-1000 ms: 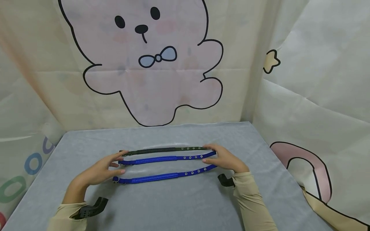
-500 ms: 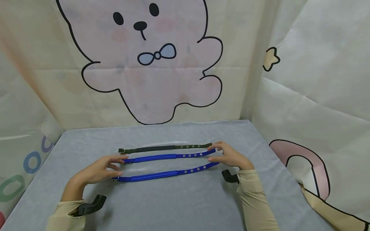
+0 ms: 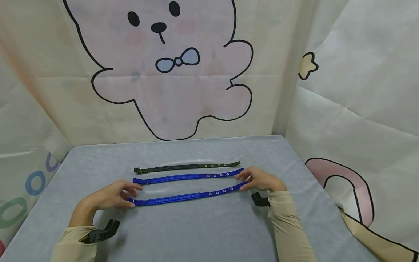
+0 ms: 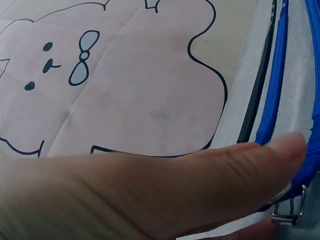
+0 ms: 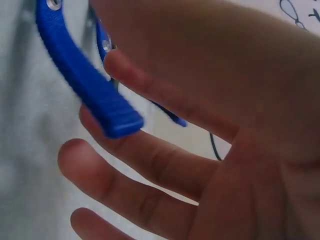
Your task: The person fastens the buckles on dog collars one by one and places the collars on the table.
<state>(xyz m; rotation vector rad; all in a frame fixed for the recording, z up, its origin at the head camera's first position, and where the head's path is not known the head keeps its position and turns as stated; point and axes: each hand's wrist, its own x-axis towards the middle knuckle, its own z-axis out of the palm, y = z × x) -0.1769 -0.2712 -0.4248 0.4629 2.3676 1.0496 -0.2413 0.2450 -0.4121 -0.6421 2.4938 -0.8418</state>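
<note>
Three slim pet collars with metal eyelets lie side by side: a dark green collar (image 3: 184, 167) farthest, a blue collar (image 3: 176, 178) in the middle and another blue collar (image 3: 176, 199) nearest. My left hand (image 3: 109, 194) pinches the nearest collar at its buckle end, the thumb lying over the strap. Just past that thumb, the metal buckle (image 4: 295, 210) shows in the left wrist view. My right hand (image 3: 261, 179) is around the eyelet end of the same collar. In the right wrist view its fingers (image 5: 150, 155) are spread, and the strap's tip overlaps one of them.
A grey cloth-covered table (image 3: 209, 233) carries the collars. Behind it hangs a curtain (image 3: 262, 22) with a large cartoon bear, and printed sheets stand at both sides. Black wrist mounts (image 3: 101, 233) stick out from the beige sleeves.
Both hands have moved off the green and middle collars toward the nearest one, their fingers drawing in. The green collar shifted slightly right, and the nearest collar's eyelet end now sits a little farther right.
</note>
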